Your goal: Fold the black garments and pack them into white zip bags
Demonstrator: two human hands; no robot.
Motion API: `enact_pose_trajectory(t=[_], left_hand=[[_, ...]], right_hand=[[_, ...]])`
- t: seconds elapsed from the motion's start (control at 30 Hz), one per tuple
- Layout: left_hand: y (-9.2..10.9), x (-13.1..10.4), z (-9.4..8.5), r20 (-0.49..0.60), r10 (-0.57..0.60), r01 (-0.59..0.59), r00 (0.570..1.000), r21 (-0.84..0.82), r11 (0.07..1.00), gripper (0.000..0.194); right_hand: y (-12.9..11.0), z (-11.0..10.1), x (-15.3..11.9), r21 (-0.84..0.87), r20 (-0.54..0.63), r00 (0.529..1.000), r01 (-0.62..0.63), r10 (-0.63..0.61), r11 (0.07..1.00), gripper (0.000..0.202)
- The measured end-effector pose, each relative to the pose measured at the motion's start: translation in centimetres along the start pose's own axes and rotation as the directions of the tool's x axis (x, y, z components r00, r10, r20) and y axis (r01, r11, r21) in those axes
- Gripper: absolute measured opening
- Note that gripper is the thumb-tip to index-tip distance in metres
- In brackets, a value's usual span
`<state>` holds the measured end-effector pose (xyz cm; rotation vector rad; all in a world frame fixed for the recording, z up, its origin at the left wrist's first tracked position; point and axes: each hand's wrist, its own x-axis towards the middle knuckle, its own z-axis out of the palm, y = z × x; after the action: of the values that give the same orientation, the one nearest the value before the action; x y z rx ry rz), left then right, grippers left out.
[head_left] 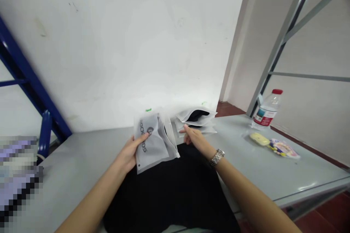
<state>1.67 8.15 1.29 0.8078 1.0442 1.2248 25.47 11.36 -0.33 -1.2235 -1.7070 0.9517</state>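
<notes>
My left hand [129, 154] grips a frosted zip bag [156, 150] by its left side, thumb on top over dark printed lettering and a round logo. The bag tilts above a black cloth [175, 189], and its zip edge with a white slider faces right. Something dark shows just inside that edge. My right hand [197, 139], with a metal watch at the wrist, is beside the bag with its index finger stretched out and nothing visible in it. Just behind its fingers lie several similar frosted bags [210, 120] in a pile, with black material inside.
A water bottle [264, 113] with a red cap stands on the grey table [246, 169] at right. Near it lie a pale yellow case [259, 139] and a colourful trinket [284, 149]. A white wall backs the table; a blue metal frame [30, 69] rises at left.
</notes>
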Motion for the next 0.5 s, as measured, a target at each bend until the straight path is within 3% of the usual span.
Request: enact_pose_trajectory(t=[0.1,0.17,0.27,0.4,0.5], left_hand=[[-1.0,0.1,0.2,0.082,-0.043,0.041,0.996,0.019,0.999,0.041],[-1.8,-0.3,0.6,0.135,-0.069,0.055,0.988,0.108,0.993,0.046],[-2.0,-0.8,1.1,0.169,-0.093,0.05,0.981,0.242,0.969,0.052],[-0.9,-1.2,1.2,0.196,-0.054,-0.017,0.979,0.343,0.939,0.055],[-0.4,-1.7,1.3,0.228,-0.016,-0.076,0.974,0.389,0.918,0.061]], right_hand=[[-0.1,0.9,-0.6,0.322,0.319,0.948,-0.129,0.021,0.938,0.048],[-0.3,1.9,-1.2,0.468,0.436,0.9,-0.221,-0.007,0.856,0.037],[-0.4,2.4,-1.6,0.511,0.448,0.894,-0.277,0.023,0.813,0.037],[-0.8,1.3,-1.4,0.642,0.492,0.87,-0.355,-0.011,0.679,0.055],[-1.5,1.0,-1.4,0.627,0.46,0.888,-0.323,-0.002,0.709,0.052]])
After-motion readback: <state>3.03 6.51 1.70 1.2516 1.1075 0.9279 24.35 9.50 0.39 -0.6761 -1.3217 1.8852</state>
